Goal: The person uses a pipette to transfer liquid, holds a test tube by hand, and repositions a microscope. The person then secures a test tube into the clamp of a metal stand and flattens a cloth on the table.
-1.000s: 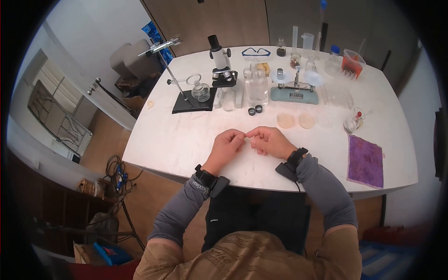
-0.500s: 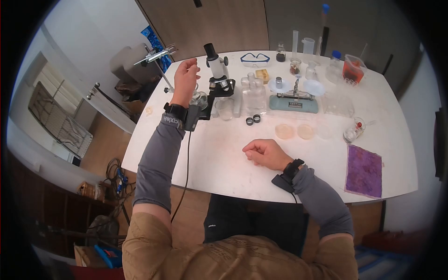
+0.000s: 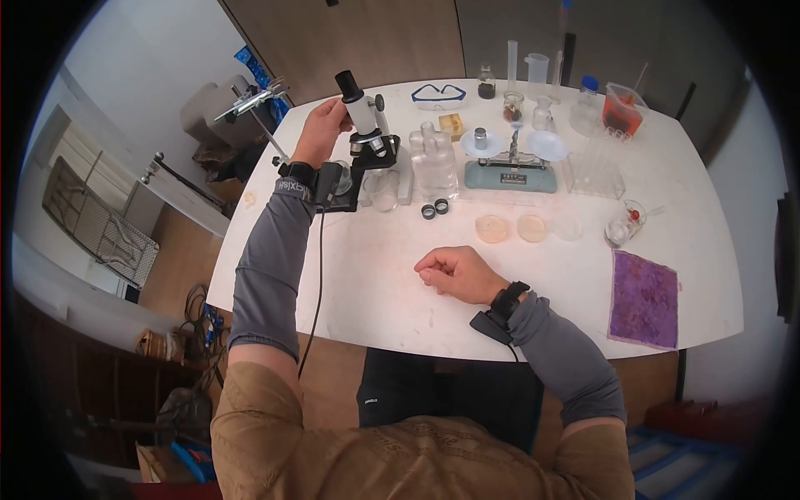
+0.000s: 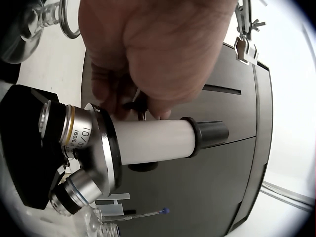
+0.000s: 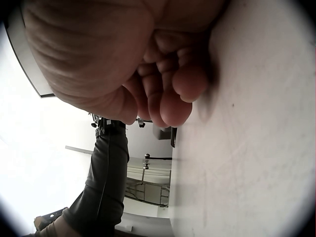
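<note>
At the left of the table stands a white and black microscope (image 3: pixel 362 115). My left hand (image 3: pixel 322 133) reaches its far left side. In the left wrist view the thumb and fingers pinch the microscope's dark focus knob (image 4: pixel 138 102), beside the white tube (image 4: pixel 155 141). Silver objective lenses (image 4: pixel 79 129) show below the tube. My right hand (image 3: pixel 461 275) rests on the white table (image 3: pixel 375 304) near its front, fingers loosely curled. Seen from the right wrist, nothing lies between its fingertips (image 5: pixel 176 109).
Left of the microscope, a clamp stand (image 3: pixel 258 125) holds a ring and flask near the left forearm. A balance (image 3: pixel 510 173), petri dishes (image 3: pixel 492 228), black eyepieces (image 3: pixel 429 212) and a purple cloth (image 3: pixel 644 300) lie to the right. Glassware and goggles (image 3: pixel 439 95) line the back.
Both hands were together over the front of the table. My left hand has gone up and left to the microscope and now holds its knob; the right has lowered slightly onto the table.
</note>
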A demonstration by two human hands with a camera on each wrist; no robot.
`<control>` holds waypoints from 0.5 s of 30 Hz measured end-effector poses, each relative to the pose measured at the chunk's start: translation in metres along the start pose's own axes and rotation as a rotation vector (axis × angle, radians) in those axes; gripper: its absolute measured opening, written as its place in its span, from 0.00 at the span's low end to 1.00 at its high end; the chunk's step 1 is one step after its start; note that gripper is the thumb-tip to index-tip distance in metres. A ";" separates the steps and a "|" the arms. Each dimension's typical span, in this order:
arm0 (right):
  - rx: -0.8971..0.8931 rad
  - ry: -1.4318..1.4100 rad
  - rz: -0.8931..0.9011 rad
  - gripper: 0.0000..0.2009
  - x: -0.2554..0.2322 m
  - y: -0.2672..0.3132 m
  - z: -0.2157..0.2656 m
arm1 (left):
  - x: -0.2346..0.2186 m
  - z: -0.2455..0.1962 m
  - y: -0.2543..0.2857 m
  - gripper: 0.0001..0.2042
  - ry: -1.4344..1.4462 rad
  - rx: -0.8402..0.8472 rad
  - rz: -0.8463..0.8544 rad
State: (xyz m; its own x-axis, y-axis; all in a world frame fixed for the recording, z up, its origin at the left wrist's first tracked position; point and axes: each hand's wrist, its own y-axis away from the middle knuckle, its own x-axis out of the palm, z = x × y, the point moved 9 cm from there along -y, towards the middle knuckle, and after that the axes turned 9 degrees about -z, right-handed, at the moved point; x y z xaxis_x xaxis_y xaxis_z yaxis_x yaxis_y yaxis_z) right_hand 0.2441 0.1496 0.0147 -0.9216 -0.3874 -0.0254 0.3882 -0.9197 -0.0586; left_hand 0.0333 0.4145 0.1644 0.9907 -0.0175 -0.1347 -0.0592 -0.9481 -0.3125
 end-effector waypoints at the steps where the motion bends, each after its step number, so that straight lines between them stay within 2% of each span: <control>1: 0.000 -0.001 0.000 0.12 0.000 0.000 0.000 | -0.001 -0.003 0.001 0.20 -0.049 -0.003 -0.027; 2: 0.002 0.004 -0.001 0.12 0.000 0.000 0.001 | -0.002 -0.009 0.002 0.20 -0.050 -0.004 -0.026; 4: 0.004 0.007 -0.004 0.12 0.000 0.001 0.001 | -0.001 -0.015 0.003 0.26 -0.316 0.029 0.049; 5: 0.006 0.016 -0.009 0.12 -0.001 0.001 0.001 | -0.002 -0.019 0.001 0.26 -0.317 0.029 0.050; 7: 0.004 0.024 -0.011 0.12 0.000 0.001 0.001 | -0.005 -0.012 -0.005 0.23 -0.428 -0.083 0.117; 8: 0.007 0.021 -0.014 0.12 0.000 0.001 0.000 | -0.005 -0.012 -0.006 0.23 -0.428 -0.082 0.115; 10: 0.006 0.016 -0.023 0.12 -0.002 0.000 0.001 | -0.009 -0.007 -0.005 0.20 -0.378 -0.247 0.017; 11: 0.001 0.026 -0.022 0.11 -0.002 0.000 0.002 | -0.007 -0.009 -0.001 0.20 -0.382 -0.247 0.022; 13: -0.003 0.028 -0.024 0.11 -0.002 0.001 0.002 | -0.004 -0.018 0.004 0.19 -0.071 -0.163 -0.016; 15: -0.016 0.058 -0.019 0.11 -0.002 0.001 0.004 | -0.005 -0.013 0.003 0.18 -0.063 -0.138 0.028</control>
State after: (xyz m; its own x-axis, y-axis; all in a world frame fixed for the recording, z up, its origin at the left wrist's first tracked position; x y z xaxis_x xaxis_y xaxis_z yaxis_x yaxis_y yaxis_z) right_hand 0.2457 0.1494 0.0190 -0.9275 -0.3647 -0.0815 0.3706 -0.9257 -0.0755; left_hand 0.0297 0.4073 0.1762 0.9790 -0.0282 -0.2019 -0.0646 -0.9823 -0.1759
